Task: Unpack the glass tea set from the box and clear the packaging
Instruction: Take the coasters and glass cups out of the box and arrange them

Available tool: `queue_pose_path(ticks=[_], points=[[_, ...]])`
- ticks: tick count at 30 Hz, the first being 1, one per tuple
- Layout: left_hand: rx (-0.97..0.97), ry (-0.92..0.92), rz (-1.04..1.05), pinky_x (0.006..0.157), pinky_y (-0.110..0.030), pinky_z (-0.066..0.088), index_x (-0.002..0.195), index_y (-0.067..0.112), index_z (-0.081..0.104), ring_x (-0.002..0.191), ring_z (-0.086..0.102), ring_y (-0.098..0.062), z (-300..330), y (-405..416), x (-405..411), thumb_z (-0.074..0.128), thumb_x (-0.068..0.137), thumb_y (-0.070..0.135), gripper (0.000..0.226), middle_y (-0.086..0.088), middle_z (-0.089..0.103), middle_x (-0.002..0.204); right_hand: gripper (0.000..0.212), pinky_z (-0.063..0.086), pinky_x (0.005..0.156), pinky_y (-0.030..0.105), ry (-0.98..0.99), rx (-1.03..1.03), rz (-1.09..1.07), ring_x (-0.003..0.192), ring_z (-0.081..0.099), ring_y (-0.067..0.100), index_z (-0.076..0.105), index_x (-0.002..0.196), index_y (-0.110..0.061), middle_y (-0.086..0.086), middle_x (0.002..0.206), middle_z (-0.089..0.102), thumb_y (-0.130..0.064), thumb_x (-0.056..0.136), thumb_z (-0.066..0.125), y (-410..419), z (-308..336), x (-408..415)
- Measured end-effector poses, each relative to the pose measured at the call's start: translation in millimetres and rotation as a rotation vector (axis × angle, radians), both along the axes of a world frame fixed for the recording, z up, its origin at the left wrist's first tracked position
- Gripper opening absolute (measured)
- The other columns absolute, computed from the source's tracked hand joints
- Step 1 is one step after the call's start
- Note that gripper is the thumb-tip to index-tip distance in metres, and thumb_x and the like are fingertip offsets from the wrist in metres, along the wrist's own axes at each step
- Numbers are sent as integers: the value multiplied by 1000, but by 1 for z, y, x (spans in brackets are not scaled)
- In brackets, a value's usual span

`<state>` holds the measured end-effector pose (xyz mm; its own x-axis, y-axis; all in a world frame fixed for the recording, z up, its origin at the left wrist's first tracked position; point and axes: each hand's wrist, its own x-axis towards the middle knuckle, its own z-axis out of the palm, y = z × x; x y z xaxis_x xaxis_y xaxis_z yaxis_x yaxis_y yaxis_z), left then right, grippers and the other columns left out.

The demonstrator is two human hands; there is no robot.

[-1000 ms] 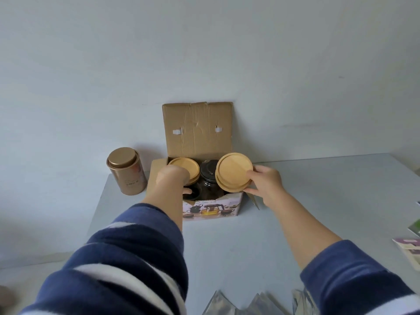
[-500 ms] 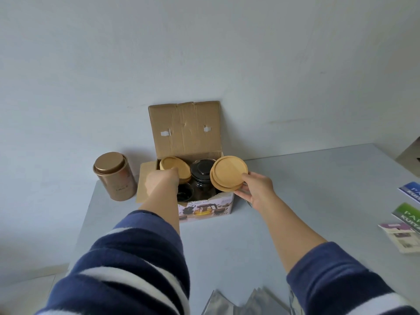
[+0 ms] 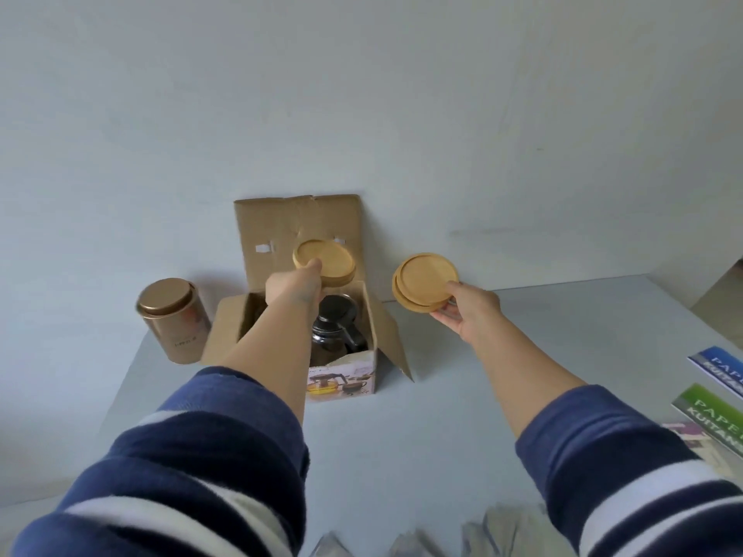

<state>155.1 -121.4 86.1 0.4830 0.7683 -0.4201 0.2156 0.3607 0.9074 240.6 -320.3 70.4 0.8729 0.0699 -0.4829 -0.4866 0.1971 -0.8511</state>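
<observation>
Head view. An open brown cardboard box (image 3: 321, 347) with a printed front panel stands near the back edge of the pale grey table (image 3: 522, 355), its rear flap upright against the wall. Inside it, a glass teapot with a black lid (image 3: 335, 327) sits upright; whether other pieces remain beside it cannot be told, because the left forearm covers that part of the opening.

The left hand (image 3: 295, 291) is raised above the box opening, fingers closed on the near rim of a round, flat wooden coaster stack (image 3: 325, 264). The discs lie roughly level, directly over the box and in front of the flap.

The right hand (image 3: 468, 311) is well to the right of the box, over bare table near the back edge. Its fingers pinch the lower right rim of a second round wooden coaster stack (image 3: 425, 282), which tilts its face toward the camera.

A gold cylindrical metal tin (image 3: 173, 319) stands to the left of the box. Printed paper booklets (image 3: 719, 396) lie at the right edge of the table.

Judgement: both stacks are clear of the box and not yet set down. Bare table lies below the right hand; the left stack has to travel sideways past the box wall before lowering. The teapot is nearer the left hand.
</observation>
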Motion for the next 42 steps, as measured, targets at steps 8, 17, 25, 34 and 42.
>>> queue_pose_path(ticks=[8, 17, 25, 34, 42], points=[[-118, -52, 5, 77, -33, 58, 98, 1, 58, 61, 58, -15, -54, -127, 113, 70, 85, 14, 22, -10, 59, 84, 31, 55, 72, 40, 32, -128, -50, 97, 64, 29, 58, 117, 0, 20, 117, 62, 3, 86, 61, -114, -39, 118], [-218, 106, 29, 90, -39, 55, 112, -5, 59, 86, 69, -31, -148, -213, 197, 70, 85, 19, 37, -11, 61, 81, 34, 58, 81, 44, 123, -267, -146, 110, 60, 33, 60, 122, 0, 19, 123, 60, 3, 88, 60, -196, -110, 216], [-93, 158, 138, 89, -36, 54, 120, 4, 59, 98, 69, -30, -174, -228, 236, 63, 91, 18, 33, -13, 67, 110, 30, 56, 87, 41, 16, -320, -67, 89, 57, 26, 63, 118, -2, 14, 107, 61, 1, 93, 47, -194, -143, 263], [273, 427, -12, 97, -42, 45, 135, 1, 41, 124, 49, -35, -164, -246, 236, 68, 85, 37, 68, -16, 51, 136, 47, 44, 86, 34, 12, -866, 250, 119, 46, 31, 49, 132, -3, 13, 138, 46, -27, 91, 54, -190, -146, 275], [737, 624, -290, 102, -41, 39, 152, 7, 1, 138, 27, -30, -173, -243, 240, 79, 74, 39, 115, -10, 30, 150, 101, 42, 94, 39, -391, -1228, 557, 131, 31, 31, 21, 148, -11, 5, 146, 34, -43, 71, 78, -184, -154, 273]])
